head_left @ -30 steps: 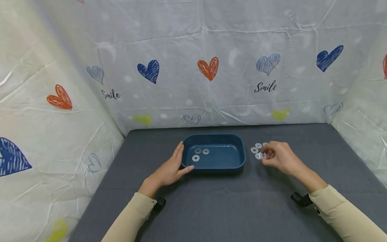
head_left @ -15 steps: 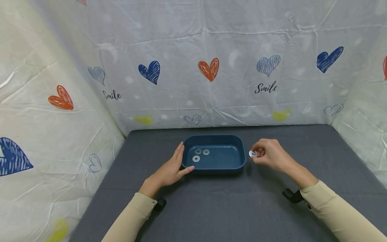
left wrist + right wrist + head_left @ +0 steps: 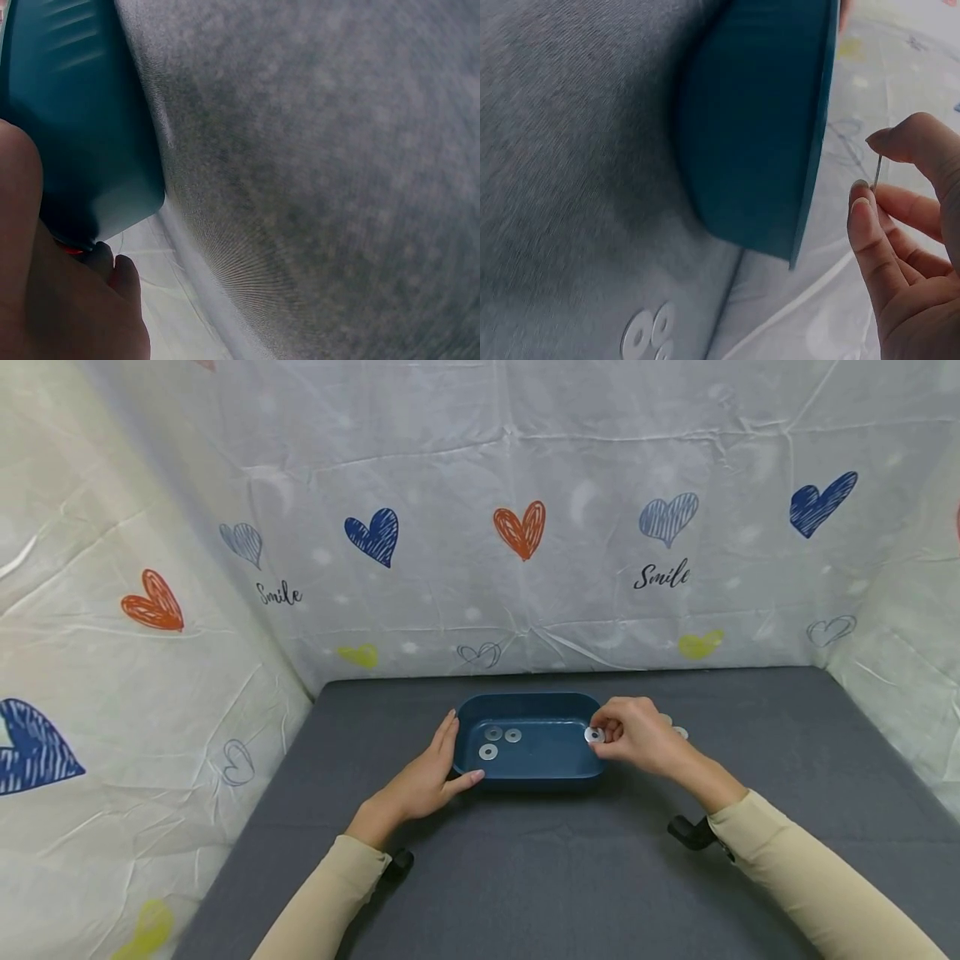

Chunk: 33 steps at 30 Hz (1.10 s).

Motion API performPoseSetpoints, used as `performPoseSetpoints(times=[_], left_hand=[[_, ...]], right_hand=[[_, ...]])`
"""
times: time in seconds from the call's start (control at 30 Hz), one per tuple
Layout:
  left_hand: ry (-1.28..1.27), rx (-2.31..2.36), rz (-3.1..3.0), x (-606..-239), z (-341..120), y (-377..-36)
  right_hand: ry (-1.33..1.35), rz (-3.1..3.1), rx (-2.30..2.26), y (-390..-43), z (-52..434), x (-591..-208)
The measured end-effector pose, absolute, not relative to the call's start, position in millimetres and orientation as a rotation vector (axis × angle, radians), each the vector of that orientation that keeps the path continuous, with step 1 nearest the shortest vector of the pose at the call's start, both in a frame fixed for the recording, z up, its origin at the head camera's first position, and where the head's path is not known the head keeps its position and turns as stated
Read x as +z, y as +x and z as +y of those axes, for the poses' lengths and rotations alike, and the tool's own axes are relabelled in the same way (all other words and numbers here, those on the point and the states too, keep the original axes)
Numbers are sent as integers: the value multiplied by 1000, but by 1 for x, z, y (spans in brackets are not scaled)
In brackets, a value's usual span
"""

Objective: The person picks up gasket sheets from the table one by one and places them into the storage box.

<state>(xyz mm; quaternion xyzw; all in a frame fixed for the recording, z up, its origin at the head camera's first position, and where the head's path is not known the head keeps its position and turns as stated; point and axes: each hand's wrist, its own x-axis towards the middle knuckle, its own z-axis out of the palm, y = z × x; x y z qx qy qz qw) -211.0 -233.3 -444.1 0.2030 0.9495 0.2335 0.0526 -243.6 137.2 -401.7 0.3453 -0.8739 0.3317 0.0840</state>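
Head view looks down across the table; both wrist views closely share the blue tray (image 3: 525,772).

Right hand (image 3: 911,232) pinches a washer (image 3: 876,171) edge-on — just beside the blue tray (image 3: 757,127).

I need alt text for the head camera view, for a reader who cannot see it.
A right hand pinches a metal washer over the right rim of a blue tray holding three washers. The left hand rests against the tray's left side on a grey table.
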Motion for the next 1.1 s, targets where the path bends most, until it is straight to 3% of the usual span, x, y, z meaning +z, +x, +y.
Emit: performPoseSetpoints(times=[1.1], left_hand=[[587,693,2894,-445,-233,-213]], right_hand=[[1188,-2763,925,-280,39,-427]])
